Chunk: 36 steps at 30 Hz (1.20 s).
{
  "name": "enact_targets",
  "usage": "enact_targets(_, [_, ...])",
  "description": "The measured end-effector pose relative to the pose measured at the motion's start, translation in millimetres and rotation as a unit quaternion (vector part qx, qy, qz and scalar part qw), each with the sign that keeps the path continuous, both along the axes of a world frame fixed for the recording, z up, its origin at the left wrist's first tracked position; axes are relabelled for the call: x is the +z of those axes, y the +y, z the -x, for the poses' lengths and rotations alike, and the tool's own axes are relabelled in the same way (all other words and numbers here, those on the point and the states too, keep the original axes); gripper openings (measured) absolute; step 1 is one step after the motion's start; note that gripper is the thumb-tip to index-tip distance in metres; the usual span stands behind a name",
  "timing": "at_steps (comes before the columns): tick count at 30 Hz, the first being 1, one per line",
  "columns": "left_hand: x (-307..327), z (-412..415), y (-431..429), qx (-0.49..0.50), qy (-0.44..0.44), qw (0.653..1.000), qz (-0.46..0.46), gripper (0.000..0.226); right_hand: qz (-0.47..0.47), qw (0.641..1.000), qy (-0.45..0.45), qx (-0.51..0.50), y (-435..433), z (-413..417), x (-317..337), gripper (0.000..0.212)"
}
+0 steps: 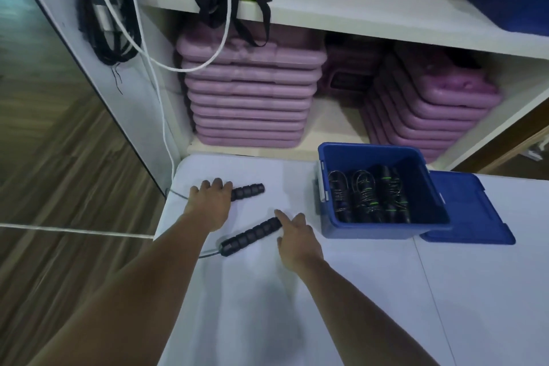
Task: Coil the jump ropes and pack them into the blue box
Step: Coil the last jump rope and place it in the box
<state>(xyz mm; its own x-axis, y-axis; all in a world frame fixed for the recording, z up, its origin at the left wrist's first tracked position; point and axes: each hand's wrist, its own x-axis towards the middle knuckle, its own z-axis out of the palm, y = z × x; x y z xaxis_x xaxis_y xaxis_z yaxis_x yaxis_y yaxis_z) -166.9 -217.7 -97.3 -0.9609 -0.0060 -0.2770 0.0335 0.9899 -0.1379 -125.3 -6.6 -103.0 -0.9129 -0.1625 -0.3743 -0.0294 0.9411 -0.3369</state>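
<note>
Reaching: both hands are out over one uncoiled rope lying on the counter (341, 306).
Left hand (212, 202): laid over the left end of the far handle (248, 192), fingers bent down onto it. Whether they have closed round it I cannot tell.
Right hand (297, 239): spread and holding nothing, forefinger touching the right end of the near handle (252, 235).
Cord (178, 194): thin, leaving each handle leftward; by the far one it reaches the counter's left edge.
Box (368, 157): blue, just right of the right hand, lid (466, 211) off beside it, coiled ropes (365, 196) already inside.
Risk: the near handle is round and touched only at its tip, so a push could roll it away. The trailing cord may catch on the counter edge when drawn up — and a slack coil would likely spring open in the box.
</note>
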Motion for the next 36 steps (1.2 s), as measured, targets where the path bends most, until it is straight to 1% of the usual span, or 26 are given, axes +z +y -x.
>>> enact_targets(1, [-2.1, -2.5, -1.0, -0.002, 0.0, 1.0, 0.011, 0.044, -0.012, 1.0, 0.01, 0.009, -0.4, 2.0, -1.2, 0.061])
enact_targets(3, [-6.9, -8.8, -4.6, -0.004, -0.001, 1.0, 0.017, 0.038, -0.015, 0.999, 0.039, 0.016, -1.1, 5.0, -1.6, 0.045])
enact_targets(5, [-11.2, -14.9, -10.6, -0.004, 0.004, 1.0, -0.008, 0.035, 0.001, 0.998, 0.056, 0.032, -0.8, 5.4, -1.8, 0.03])
enact_targets(7, [-12.0, -18.7, -17.5, -0.003, 0.01, 0.998, -0.068, 0.033, 0.055, 0.997, 0.037, 0.045, 1.4, 4.6, -2.1, 0.023])
enact_targets(9, [-6.9, -21.9, -21.6, 0.021, 0.025, 0.984, -0.173, 0.031, 0.163, 0.987, -0.007, 0.015, 3.1, 3.3, 0.5, 0.02])
enact_targets(10, [-0.9, -24.3, -22.1, 0.05, 0.035, 0.969, -0.24, 0.03, 0.228, 0.973, -0.036, -0.014, 3.3, 2.7, 3.5, 0.02])
enact_targets(12, [15.7, -29.4, -19.3, 0.106, 0.051, 0.931, -0.347, 0.025, 0.352, 0.928, -0.092, -0.082, 1.4, 2.4, 14.3, 0.02])
enact_targets(15, [43.2, -38.2, -9.7, 0.129, 0.048, 0.893, -0.429, 0.013, 0.469, 0.859, -0.134, -0.156, -6.0, 3.7, 40.5, 0.022])
enact_targets(18, [70.5, -46.5, -0.1, 0.134, 0.051, 0.864, -0.482, 0.011, 0.541, 0.811, -0.126, -0.182, -11.3, 6.2, 70.2, 0.02])
enact_targets(20, [87.9, -51.3, 5.1, 0.137, 0.048, 0.845, -0.515, 0.013, 0.571, 0.793, -0.109, -0.182, -11.7, 7.8, 91.3, 0.019])
enact_targets(23, [115.5, -58.6, 12.2, 0.138, 0.06, 0.822, -0.549, 0.015, 0.591, 0.782, -0.081, -0.18, -8.8, 8.9, 123.8, 0.022])
enact_targets(28, [171.3, -69.4, 31.2, 0.113, 0.104, 0.816, -0.557, 0.018, 0.629, 0.756, -0.033, -0.178, 6.4, 6.3, 179.7, 0.023])
enact_targets(31, [200.7, -74.7, 44.4, 0.08, 0.099, 0.809, -0.574, 0.021, 0.652, 0.739, -0.021, -0.166, 19.5, 5.6, 213.0, 0.019])
enact_targets(36, [246.1, -86.1, 79.3, 0.051, 0.097, 0.782, -0.613, 0.022, 0.643, 0.753, 0.034, -0.134, 47.9, 1.8, 265.9, 0.016])
